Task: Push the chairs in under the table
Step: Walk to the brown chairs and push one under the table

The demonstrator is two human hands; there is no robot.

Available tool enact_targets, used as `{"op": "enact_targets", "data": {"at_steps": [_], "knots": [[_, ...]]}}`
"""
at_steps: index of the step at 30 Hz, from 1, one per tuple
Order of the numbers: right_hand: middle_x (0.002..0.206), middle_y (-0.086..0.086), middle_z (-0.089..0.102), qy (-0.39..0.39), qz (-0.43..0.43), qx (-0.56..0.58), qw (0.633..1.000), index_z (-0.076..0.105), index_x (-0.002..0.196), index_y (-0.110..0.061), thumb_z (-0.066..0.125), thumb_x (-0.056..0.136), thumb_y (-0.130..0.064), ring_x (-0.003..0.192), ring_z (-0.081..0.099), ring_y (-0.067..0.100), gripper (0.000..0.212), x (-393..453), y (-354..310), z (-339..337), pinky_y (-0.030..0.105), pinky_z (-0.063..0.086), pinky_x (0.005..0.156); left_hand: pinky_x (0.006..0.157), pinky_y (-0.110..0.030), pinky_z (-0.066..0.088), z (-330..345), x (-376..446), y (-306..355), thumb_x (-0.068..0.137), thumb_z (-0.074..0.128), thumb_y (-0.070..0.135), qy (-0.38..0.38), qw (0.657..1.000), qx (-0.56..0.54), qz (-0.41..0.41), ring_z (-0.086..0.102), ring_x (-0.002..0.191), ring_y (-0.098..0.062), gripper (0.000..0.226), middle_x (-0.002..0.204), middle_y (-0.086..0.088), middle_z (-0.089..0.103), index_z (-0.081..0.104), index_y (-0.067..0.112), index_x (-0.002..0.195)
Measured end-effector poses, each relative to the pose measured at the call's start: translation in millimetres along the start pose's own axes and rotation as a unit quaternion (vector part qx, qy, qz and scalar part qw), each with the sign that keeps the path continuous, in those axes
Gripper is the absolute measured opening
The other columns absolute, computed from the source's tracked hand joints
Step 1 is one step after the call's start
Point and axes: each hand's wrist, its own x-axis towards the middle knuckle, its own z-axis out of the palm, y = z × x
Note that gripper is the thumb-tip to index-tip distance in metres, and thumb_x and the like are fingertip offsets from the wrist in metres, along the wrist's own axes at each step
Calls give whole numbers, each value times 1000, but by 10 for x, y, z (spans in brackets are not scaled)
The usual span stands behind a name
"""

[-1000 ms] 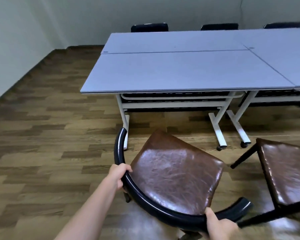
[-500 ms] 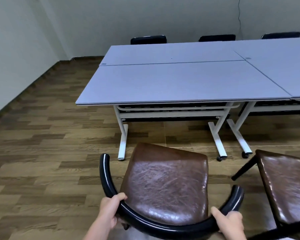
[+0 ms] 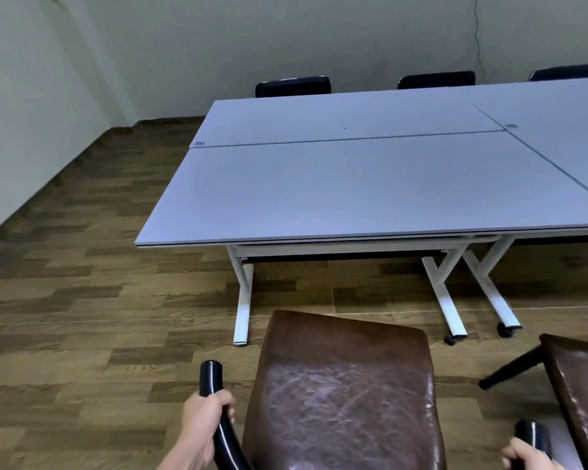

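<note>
A chair with a brown leather seat [image 3: 347, 391] and a curved black backrest rail [image 3: 214, 401] stands in front of the grey table [image 3: 353, 191], its seat front near the white table legs [image 3: 243, 300]. My left hand [image 3: 201, 429] grips the rail's left end. My right hand [image 3: 526, 456] holds the rail's right end at the bottom edge, partly cut off. A second brown chair [image 3: 577, 385] stands at the right, apart from the table.
Three black chair backs [image 3: 292, 86] show behind the table's far side. A second grey table [image 3: 557, 130] adjoins on the right, with castored white legs [image 3: 503, 310]. Wooden floor lies open to the left, bounded by pale walls.
The chair has turned to face the table squarely and moved closer to it. Both hands stay on the backrest rail, and the view has lifted.
</note>
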Motion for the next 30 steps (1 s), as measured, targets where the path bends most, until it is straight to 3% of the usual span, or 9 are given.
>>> {"op": "enact_targets", "data": {"at_steps": [2,4,8,12,16,21,25,30], "knots": [[35,14,45,-24,-8,26,999,49,63,17,47,83,14,20,40,24,20,-3,-149,66,22,28,48,44,-23,38,56,91,124,70,55,-14,-4,1000,-14,4,45,37,-20,9,40,-12,48,54,-5,71],[25,12,39,-26,-8,14,1000,45,57,9,47,81,12,22,41,24,24,30,-343,210,25,31,52,45,-24,39,103,235,247,70,54,-15,6,1000,-23,0,45,40,-21,9,39,-12,48,53,-6,71],[28,12,45,-26,-18,20,999,50,60,13,55,76,8,24,45,22,17,140,-739,669,30,39,56,45,-24,39,227,470,477,71,53,-16,25,999,-41,2,46,39,-22,9,39,-13,48,53,-8,74],[30,9,46,-51,-51,28,997,51,63,7,55,73,6,32,44,21,11,357,-1120,1145,29,38,51,47,-22,40,435,801,735,75,52,-14,47,997,-57,12,44,24,-19,9,30,-10,47,51,-6,70],[31,7,46,-80,-63,29,994,53,69,3,55,74,6,49,44,23,7,571,-1483,1587,28,37,51,50,-24,38,649,1143,1009,73,51,-12,46,995,-83,24,46,41,-21,8,33,-8,47,50,-3,74],[31,5,45,-102,-70,22,992,50,65,-1,53,75,4,24,41,15,11,750,-1876,1983,22,37,42,51,-26,38,876,1490,1314,70,52,-9,46,995,-82,25,47,47,-23,7,34,-8,49,53,-4,74],[29,4,44,-103,-74,31,991,46,71,-4,51,72,6,23,41,13,11,834,-2092,2156,19,36,31,50,-25,39,1010,1602,1501,71,53,-9,52,994,-97,17,47,40,-22,7,35,-8,49,52,-3,75],[30,5,43,-108,-60,48,991,45,67,-5,51,69,4,24,38,15,11,964,-2224,2335,18,37,35,45,-21,40,1118,1709,1672,70,50,-10,46,993,-106,11,43,26,-17,9,33,-7,46,50,-1,67]]}}
